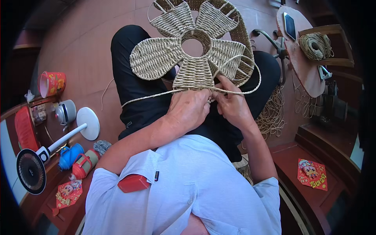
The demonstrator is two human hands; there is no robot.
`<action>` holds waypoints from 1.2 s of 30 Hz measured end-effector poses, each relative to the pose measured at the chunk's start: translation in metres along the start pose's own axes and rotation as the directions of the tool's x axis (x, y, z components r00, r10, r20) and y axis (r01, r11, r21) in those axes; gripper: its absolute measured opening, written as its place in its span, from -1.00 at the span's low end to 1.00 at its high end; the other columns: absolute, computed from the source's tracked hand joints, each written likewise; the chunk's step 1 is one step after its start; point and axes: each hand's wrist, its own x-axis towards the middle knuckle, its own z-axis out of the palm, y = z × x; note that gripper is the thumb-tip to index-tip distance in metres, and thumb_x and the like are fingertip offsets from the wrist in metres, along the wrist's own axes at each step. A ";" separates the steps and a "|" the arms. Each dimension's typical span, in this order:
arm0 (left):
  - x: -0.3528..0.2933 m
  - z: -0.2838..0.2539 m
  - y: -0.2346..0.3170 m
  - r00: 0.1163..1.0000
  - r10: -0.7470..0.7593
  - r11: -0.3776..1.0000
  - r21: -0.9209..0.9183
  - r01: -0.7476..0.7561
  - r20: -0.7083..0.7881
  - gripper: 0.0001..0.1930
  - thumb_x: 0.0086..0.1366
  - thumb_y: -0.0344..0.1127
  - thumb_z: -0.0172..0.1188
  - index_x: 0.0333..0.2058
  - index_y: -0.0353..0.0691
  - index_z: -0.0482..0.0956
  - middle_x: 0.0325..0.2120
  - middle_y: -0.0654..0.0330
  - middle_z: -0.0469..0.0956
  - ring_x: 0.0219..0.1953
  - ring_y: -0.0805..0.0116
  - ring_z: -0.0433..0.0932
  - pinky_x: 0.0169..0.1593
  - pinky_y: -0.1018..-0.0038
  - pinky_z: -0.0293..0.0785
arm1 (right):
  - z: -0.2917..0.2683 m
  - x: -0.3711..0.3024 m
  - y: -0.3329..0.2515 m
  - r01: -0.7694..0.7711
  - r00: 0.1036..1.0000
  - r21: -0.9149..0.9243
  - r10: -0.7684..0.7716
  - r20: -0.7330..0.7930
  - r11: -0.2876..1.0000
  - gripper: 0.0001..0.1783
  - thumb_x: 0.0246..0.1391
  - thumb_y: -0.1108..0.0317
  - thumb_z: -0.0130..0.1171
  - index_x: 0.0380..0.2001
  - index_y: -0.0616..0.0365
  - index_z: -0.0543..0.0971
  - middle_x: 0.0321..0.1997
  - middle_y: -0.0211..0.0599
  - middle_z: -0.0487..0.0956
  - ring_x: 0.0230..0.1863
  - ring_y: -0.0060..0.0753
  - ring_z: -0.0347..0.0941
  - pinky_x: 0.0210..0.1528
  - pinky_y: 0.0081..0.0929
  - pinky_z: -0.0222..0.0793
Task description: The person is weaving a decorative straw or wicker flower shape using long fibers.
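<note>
Both hands meeting at the near edge of the work: left hand curled over the bottom petal's lower rim, clenched on weave and cord together; right hand pinching the loose cord just beside it, fingertips touching the left's.

Largest first. Woven flower panel resting on the lap, across black trousers, tilted up and away toward 12 o'clock. 5 petals fanned round a round central hole; bottom petal pointing at 6 o'clock, straight toward the body. Long axis of that petal running 12 to 6; the panel as a whole roughly round, so no clear long axis. Unfinished spokes showing on the petal at 3 o'clock.

Loose cord crossing from 9 to 3 o'clock under the bottom petal, then looping up past the right-hand petal.

Step in hand, by the look of it: binding or closing off the bottom petal's edge. Next move likely calls for steady tension from the right, a firm pin from the left, slack drawn through without kinking.

Cord coil on the bench at 2 o'clock.
</note>
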 end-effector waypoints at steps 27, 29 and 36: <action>0.015 0.030 0.008 0.781 0.464 0.870 0.381 -0.313 -0.418 -0.83 0.31 -0.35 0.36 -0.16 -0.15 0.58 -0.27 0.21 0.49 -0.23 0.28 0.63 -0.22 0.34 0.59 | -0.192 -0.086 0.064 0.331 0.914 0.620 -0.079 -0.398 0.711 -0.57 0.31 0.55 0.21 0.21 0.21 0.44 -0.35 -0.51 0.47 -0.43 -0.70 0.41 -0.39 -0.64 0.43; 0.016 0.032 0.008 0.759 0.463 0.875 0.375 -0.307 -0.458 -0.86 0.31 -0.38 0.32 -0.20 -0.15 0.56 -0.29 0.22 0.48 -0.27 0.31 0.62 -0.22 0.36 0.60 | -0.307 -0.105 0.112 0.453 0.767 0.510 -0.028 -0.641 0.732 -0.57 0.31 0.60 0.27 0.19 0.18 0.46 -0.32 -0.55 0.47 -0.44 -0.75 0.39 -0.47 -0.63 0.32; 0.018 0.035 0.003 0.768 0.433 0.901 0.258 -0.349 -0.472 -0.83 0.30 -0.40 0.35 -0.19 -0.17 0.55 -0.28 0.17 0.49 -0.25 0.24 0.63 -0.20 0.31 0.62 | -0.648 -0.356 0.241 0.332 0.392 0.496 0.361 -0.846 0.802 -0.81 0.44 0.24 0.20 0.00 0.01 0.66 -0.29 -0.47 0.53 -0.32 -0.61 0.42 -0.38 -0.61 0.25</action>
